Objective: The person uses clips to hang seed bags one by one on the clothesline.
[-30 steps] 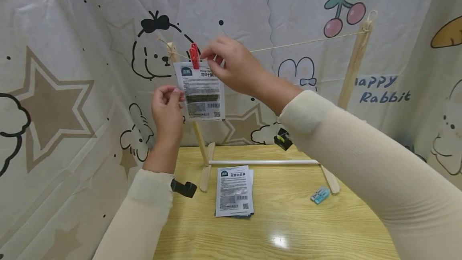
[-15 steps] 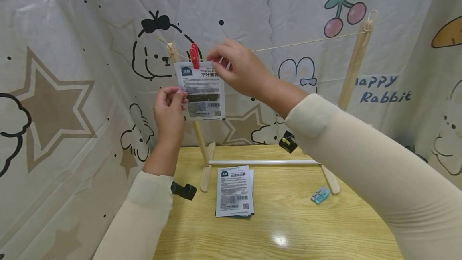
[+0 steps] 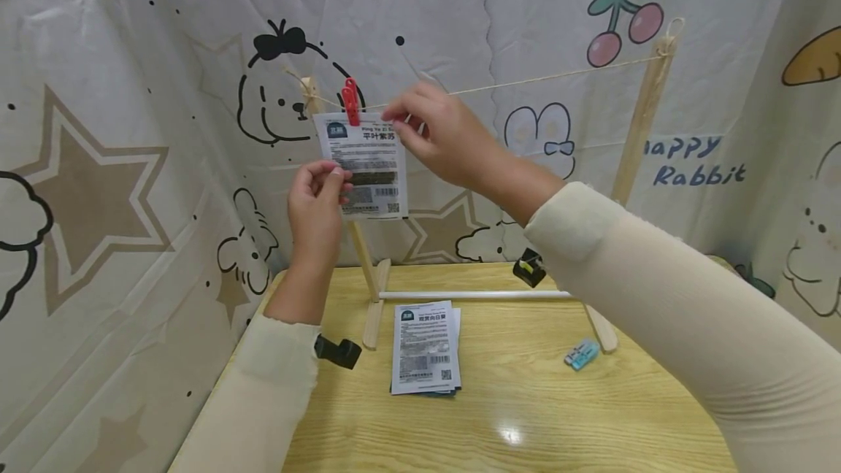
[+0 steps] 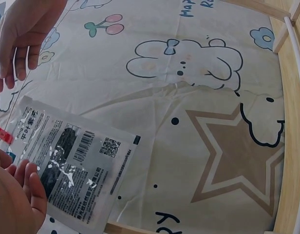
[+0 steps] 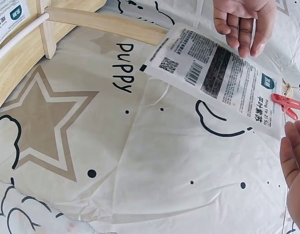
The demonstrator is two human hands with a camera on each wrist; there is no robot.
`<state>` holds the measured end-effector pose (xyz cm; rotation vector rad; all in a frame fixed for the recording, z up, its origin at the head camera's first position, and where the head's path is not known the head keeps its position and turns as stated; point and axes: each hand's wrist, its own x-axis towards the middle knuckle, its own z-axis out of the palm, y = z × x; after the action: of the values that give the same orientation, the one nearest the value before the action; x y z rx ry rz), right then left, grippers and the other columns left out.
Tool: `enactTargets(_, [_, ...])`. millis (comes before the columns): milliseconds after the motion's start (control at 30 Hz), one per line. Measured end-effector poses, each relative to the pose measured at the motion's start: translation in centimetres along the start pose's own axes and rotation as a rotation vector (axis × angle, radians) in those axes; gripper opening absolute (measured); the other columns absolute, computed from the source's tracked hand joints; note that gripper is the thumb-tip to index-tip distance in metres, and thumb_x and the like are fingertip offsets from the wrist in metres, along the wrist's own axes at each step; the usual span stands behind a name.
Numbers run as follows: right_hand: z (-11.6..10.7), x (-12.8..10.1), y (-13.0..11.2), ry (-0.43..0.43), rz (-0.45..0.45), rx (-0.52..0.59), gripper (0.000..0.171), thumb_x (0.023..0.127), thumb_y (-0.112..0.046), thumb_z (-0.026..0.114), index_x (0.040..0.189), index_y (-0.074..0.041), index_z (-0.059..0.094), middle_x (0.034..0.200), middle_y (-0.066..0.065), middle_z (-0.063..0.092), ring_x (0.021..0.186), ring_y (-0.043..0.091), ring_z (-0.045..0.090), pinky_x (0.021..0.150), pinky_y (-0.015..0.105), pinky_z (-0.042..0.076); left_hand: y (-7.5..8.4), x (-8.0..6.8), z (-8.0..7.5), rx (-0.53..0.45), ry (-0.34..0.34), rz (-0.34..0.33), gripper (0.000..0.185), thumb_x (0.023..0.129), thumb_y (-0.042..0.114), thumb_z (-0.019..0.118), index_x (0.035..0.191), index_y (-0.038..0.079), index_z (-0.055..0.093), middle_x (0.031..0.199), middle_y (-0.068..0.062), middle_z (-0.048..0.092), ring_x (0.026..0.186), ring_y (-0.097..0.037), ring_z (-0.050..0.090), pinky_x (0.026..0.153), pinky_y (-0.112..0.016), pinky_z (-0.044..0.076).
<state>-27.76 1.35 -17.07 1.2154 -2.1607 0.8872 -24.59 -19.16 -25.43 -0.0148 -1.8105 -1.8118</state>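
A white printed packet (image 3: 363,166) hangs from a string (image 3: 525,81), held there by a red clothespin (image 3: 350,102). My left hand (image 3: 336,179) pinches the packet's lower left edge between thumb and fingers; the right wrist view shows those fingers (image 5: 243,29) lying over the packet (image 5: 223,68). My right hand (image 3: 398,120) hovers just right of the clothespin by the packet's top right corner. Its fingers (image 4: 16,53) hang relaxed above the packet (image 4: 77,161) and hold nothing.
The string runs between two wooden posts (image 3: 647,115) of a small rack with a white dowel (image 3: 473,295) at its base. On the wooden table (image 3: 525,414) lie a stack of similar packets (image 3: 425,347) and pale blue clips (image 3: 582,354). A cartoon-print cloth (image 3: 131,166) hangs behind and at the sides.
My right hand has drawn back to the right, away from the red clothespin. My left hand has shifted right and taken the packet's left edge.
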Motion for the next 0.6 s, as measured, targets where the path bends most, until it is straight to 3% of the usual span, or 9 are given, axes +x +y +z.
enactTargets(200, [0.0,-0.6,0.2,0.000,0.013,0.004,0.022,0.102,-0.008,0.054,0.117,-0.001,0.067,0.111,0.011,0.063,0.095,0.019,0.061,0.083,0.029,0.052,-0.1,-0.1,0.1,-0.015,0.000,0.011,0.005,0.103,0.013,0.056,0.106,0.013,0.060,0.096,0.001,0.067,0.088,-0.014,0.065,0.079,-0.029,0.052])
enactTargets(600, [-0.1,-2.0,1.1,-0.015,0.059,-0.006,0.023,0.104,-0.015,0.056,0.119,-0.003,0.066,0.115,0.011,0.064,0.095,0.019,0.061,0.083,0.032,0.053,-0.4,-0.5,-0.1,0.028,-0.052,-0.036,0.006,0.103,0.017,0.057,0.108,0.014,0.060,0.101,0.002,0.067,0.095,-0.016,0.064,0.084,-0.030,0.050])
